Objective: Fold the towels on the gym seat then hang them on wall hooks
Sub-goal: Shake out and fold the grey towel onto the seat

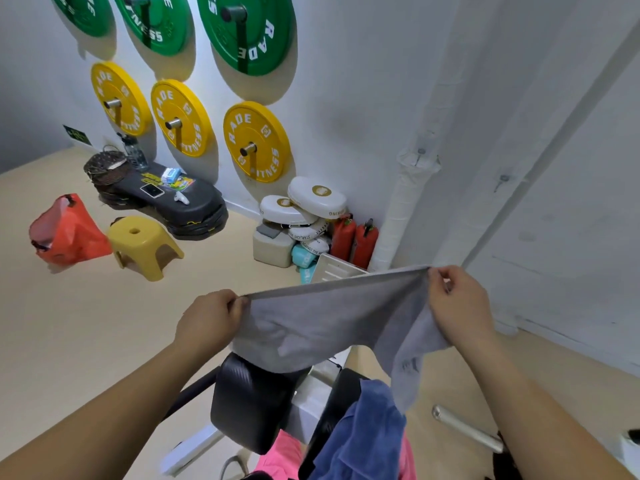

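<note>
Pinching the top edge of the grey towel [322, 323] at its two ends, the left hand [207, 320] and right hand [457, 303] hold it stretched in the air above the gym seat [249, 403]. Each hand's fingers [239, 303] are curled tight on the cloth. The edge runs taut between them, but the body sags in creases and a long tail hangs below the right hand.

To fold it well, I would judge that the hanging tail needs shaking out first. The corners should then be matched edge to edge before the halves are brought together, with the towel lowered onto the seat pad to smooth the crease. A small dark mark on the tail may be a logo; it is too small to read.

A blue towel [367, 431] and a pink towel [280, 452] lie bunched on the seat just below, not yet folded. Two small metal hooks [420, 154] stick out of the white wall ahead, with nothing on them.

On the wall to the left, the yellow plates [256, 140] read "RADE" and "FITNESS", as do the green plates [242, 29] above them. White pads [315, 195] stacked in the corner show "BOXING" and "STARLIGHT".
</note>
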A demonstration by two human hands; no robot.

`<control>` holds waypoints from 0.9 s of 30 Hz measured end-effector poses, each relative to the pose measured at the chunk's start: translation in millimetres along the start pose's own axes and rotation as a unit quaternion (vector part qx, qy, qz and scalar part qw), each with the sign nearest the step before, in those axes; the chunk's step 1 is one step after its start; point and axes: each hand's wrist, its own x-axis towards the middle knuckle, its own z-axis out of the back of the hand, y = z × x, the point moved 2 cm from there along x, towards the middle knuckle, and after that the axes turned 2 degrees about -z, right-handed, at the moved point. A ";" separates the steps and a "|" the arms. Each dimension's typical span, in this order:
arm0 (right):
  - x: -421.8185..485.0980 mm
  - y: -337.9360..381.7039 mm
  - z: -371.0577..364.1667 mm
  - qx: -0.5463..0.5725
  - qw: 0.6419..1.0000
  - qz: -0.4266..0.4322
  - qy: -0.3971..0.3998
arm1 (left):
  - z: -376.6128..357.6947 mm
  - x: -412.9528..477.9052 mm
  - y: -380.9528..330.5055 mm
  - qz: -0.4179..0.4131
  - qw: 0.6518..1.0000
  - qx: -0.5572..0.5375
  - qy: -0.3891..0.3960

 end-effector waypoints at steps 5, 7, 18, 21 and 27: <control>-10.6 -50.0 -4.9 -0.006 0.984 -0.153 0.094 | -11.1 -12.2 1.0 0.105 0.990 0.028 0.092; -27.0 -46.9 -13.1 0.113 0.957 -0.228 0.137 | -17.2 -21.9 -18.1 0.093 0.984 -0.044 0.143; -110.6 1.6 -61.1 0.403 0.846 -0.190 0.293 | -51.5 -94.2 -137.4 -0.012 0.809 -0.512 0.289; -120.5 4.7 -55.3 0.506 0.797 -0.232 0.233 | -54.4 -103.7 -136.6 -0.016 0.787 -0.543 0.291; -129.7 5.4 -38.2 0.493 0.840 -0.134 0.185 | -56.1 -104.8 -132.8 0.044 0.738 -0.629 0.240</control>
